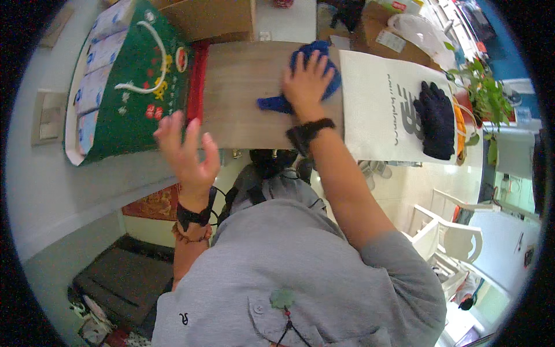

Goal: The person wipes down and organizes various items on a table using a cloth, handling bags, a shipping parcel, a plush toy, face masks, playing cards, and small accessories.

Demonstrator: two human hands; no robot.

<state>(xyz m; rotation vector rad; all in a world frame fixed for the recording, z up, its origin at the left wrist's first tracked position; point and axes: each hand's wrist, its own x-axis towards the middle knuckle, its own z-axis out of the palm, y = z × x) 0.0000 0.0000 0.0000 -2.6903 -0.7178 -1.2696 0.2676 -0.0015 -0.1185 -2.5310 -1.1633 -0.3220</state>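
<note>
My right hand [306,85] lies flat with fingers spread on a crumpled blue cloth [276,104], pressing it onto a wood-grain tabletop [240,87]. The cloth shows beyond the fingertips and to the left of the palm; the part beneath the hand is hidden. On the left, my left hand [188,153] is raised in the air with its fingers apart and holds nothing. It is beside the lower right corner of a green carrier bag [136,110] with a white cord handle, filled with white and blue packs.
A red strip [198,84] runs along the tabletop's left side, with a cardboard box [214,20] behind. To the right lie a white paper bag [370,104] and dark gloves [435,120]. A leafy plant [490,98] stands farther right, and white chairs [442,231] are below.
</note>
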